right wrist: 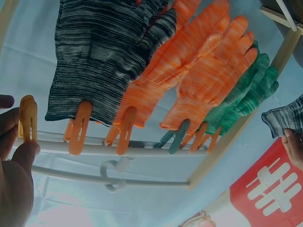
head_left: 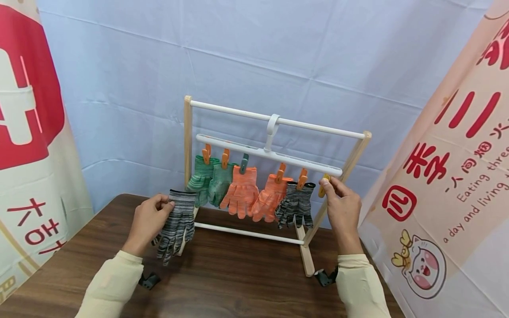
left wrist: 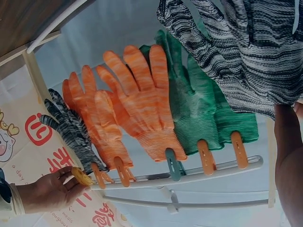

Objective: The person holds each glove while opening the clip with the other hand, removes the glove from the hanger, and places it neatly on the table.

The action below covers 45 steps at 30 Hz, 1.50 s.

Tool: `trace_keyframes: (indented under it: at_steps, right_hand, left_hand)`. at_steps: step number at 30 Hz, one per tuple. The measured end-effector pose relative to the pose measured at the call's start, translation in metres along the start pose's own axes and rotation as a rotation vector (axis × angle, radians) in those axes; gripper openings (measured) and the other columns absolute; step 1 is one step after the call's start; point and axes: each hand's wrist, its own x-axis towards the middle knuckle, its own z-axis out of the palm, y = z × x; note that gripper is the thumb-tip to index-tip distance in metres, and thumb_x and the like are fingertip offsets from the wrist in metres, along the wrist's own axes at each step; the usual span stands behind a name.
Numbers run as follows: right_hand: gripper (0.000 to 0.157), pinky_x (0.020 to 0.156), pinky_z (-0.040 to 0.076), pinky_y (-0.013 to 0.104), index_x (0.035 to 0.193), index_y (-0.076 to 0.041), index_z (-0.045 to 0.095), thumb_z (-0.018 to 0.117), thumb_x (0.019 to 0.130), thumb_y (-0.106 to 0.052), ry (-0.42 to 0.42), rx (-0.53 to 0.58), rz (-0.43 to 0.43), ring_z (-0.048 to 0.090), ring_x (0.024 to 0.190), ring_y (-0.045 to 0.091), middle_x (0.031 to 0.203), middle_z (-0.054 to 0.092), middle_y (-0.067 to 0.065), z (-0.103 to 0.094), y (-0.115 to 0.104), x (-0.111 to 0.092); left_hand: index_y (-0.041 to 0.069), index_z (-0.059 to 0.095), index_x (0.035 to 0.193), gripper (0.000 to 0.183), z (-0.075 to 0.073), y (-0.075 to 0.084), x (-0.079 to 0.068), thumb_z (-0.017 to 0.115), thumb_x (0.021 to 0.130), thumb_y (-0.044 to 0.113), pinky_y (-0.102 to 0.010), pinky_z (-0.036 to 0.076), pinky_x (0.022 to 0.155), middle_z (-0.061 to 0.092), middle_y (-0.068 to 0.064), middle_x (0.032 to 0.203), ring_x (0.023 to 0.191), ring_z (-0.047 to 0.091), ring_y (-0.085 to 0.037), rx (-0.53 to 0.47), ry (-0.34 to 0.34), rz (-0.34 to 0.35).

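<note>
My left hand (head_left: 145,221) pinches a black-and-grey striped knit glove (head_left: 180,225) near its cuff, its fingers hanging down left of the rack. At the right end of the white hanger bar (head_left: 238,145), my right hand (head_left: 345,211) pinches a yellow clothespin (right wrist: 30,120) between thumb and fingers. Beside that clothespin, another striped glove (head_left: 296,203) hangs from an orange clothespin (right wrist: 80,127). Farther left come two orange gloves (head_left: 241,190) and two green gloves (head_left: 202,176), each held by a clothespin; one is the dark green clothespin (left wrist: 175,164).
The hanger hooks over the top rail (head_left: 318,127) of a rack with wooden side posts (head_left: 188,141). The rack stands on a dark brown wooden table (head_left: 238,274). A pale cloth (head_left: 254,53) hangs behind, with printed banners (head_left: 457,176) at both sides.
</note>
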Motion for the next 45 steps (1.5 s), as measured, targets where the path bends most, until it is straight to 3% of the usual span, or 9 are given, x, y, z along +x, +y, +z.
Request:
trace_keyframes:
  at_steps: [2,4,8,11,16,23,31,39,45]
  right_hand:
    - [0.032,0.062,0.039,0.025,0.103,-0.019,0.072,0.060,0.085,-0.043,0.002,0.001,0.000,0.057,0.082,0.013,0.096,0.068,0.002,0.000,0.000,0.000]
    - [0.033,0.063,0.039,0.025,0.103,-0.018,0.071,0.060,0.085,-0.043,0.001,0.005,0.004,0.058,0.085,0.013,0.098,0.068,0.002,0.000,0.000,0.000]
    - [0.035,0.065,0.039,0.025,0.103,-0.019,0.071,0.060,0.085,-0.046,-0.001,0.006,0.015,0.058,0.087,0.014,0.098,0.068,0.002,-0.002,0.000,-0.001]
    - [0.035,0.065,0.040,0.025,0.104,-0.019,0.071,0.060,0.085,-0.046,0.001,0.002,0.019,0.059,0.087,0.014,0.099,0.068,0.003,-0.002,0.001,0.000]
    - [0.038,0.064,0.040,0.024,0.104,-0.020,0.071,0.059,0.083,-0.049,0.011,-0.003,0.015,0.059,0.087,0.013,0.099,0.068,0.002,-0.003,0.002,0.001]
    - [0.037,0.072,0.042,0.031,0.104,-0.019,0.071,0.059,0.084,-0.048,0.000,-0.024,-0.002,0.057,0.096,0.015,0.102,0.067,0.001,-0.003,0.001,0.001]
    - [0.039,0.071,0.043,0.033,0.105,-0.020,0.071,0.059,0.084,-0.049,0.003,-0.031,-0.021,0.056,0.096,0.016,0.099,0.067,0.002,-0.004,0.000,0.001]
    - [0.034,0.071,0.042,0.031,0.103,-0.017,0.072,0.062,0.084,-0.044,0.008,-0.015,-0.031,0.056,0.095,0.016,0.101,0.068,0.002,-0.002,0.000,0.000]
    - [0.033,0.070,0.042,0.030,0.104,-0.018,0.072,0.062,0.085,-0.043,0.000,-0.011,-0.035,0.055,0.095,0.016,0.103,0.067,0.002,-0.002,0.000,0.000]
  left_hand:
    - [0.008,0.060,0.105,0.024,-0.001,-0.004,0.000,0.053,0.093,0.027,-0.035,0.041,0.061,0.061,-0.006,0.084,0.068,0.051,-0.020,0.004,0.002,-0.018]
    - [0.011,0.060,0.103,0.028,0.003,-0.014,0.002,0.050,0.094,0.035,-0.034,0.041,0.057,0.060,-0.002,0.082,0.068,0.051,-0.017,0.027,0.032,0.005]
    - [0.011,0.060,0.103,0.030,0.005,-0.025,0.005,0.048,0.094,0.037,-0.034,0.041,0.058,0.060,-0.002,0.084,0.071,0.052,-0.018,0.034,0.021,-0.009]
    - [0.013,0.060,0.103,0.030,0.013,-0.040,0.012,0.048,0.094,0.039,-0.034,0.041,0.060,0.060,-0.003,0.086,0.073,0.052,-0.020,0.038,0.013,-0.028]
    - [0.018,0.058,0.099,0.034,0.033,-0.082,0.028,0.044,0.092,0.049,-0.032,0.037,0.056,0.057,0.000,0.082,0.067,0.048,-0.018,0.067,0.040,-0.021]
    - [0.016,0.058,0.103,0.037,0.041,-0.107,0.032,0.044,0.092,0.049,-0.033,0.036,0.054,0.056,-0.001,0.084,0.066,0.048,-0.020,0.099,0.043,-0.065]
    - [0.013,0.058,0.111,0.041,0.037,-0.113,0.032,0.043,0.093,0.047,-0.032,0.037,0.052,0.057,-0.003,0.089,0.066,0.049,-0.020,0.110,0.007,-0.108]
    - [0.006,0.058,0.111,0.038,0.020,-0.088,0.020,0.048,0.094,0.038,-0.031,0.036,0.049,0.059,-0.011,0.095,0.067,0.050,-0.021,0.064,-0.059,-0.163]
    - [0.003,0.057,0.111,0.036,0.017,-0.082,0.018,0.047,0.095,0.034,-0.032,0.039,0.049,0.058,-0.015,0.098,0.067,0.050,-0.021,0.063,-0.077,-0.175]
